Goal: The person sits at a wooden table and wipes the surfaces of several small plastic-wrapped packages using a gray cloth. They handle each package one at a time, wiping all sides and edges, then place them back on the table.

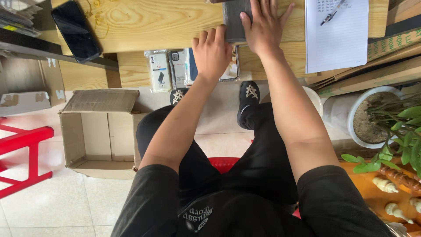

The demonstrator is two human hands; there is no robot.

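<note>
- Pressing flat on a dark grey pouch (235,19) at the far edge of the wooden table (153,22), right hand (263,26) spread wide, palm down, pinning it in place.
- Curling left hand (212,52) fingers against the pouch's near left corner, holding nothing, steadying that edge.
- Leaving packaged phone cases (169,70) along the table's near edge, black phone (75,30) at its left corner, notepad (337,35) at its right.

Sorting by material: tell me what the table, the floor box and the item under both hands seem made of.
Table: pale wood with visible grain and knots, smooth finish. Open box: brown matte corrugated cardboard, flaps folded. Dark grey flat item: matte, perhaps fabric or leatherette; unclear. The left hand and right hand rest on it.
</note>
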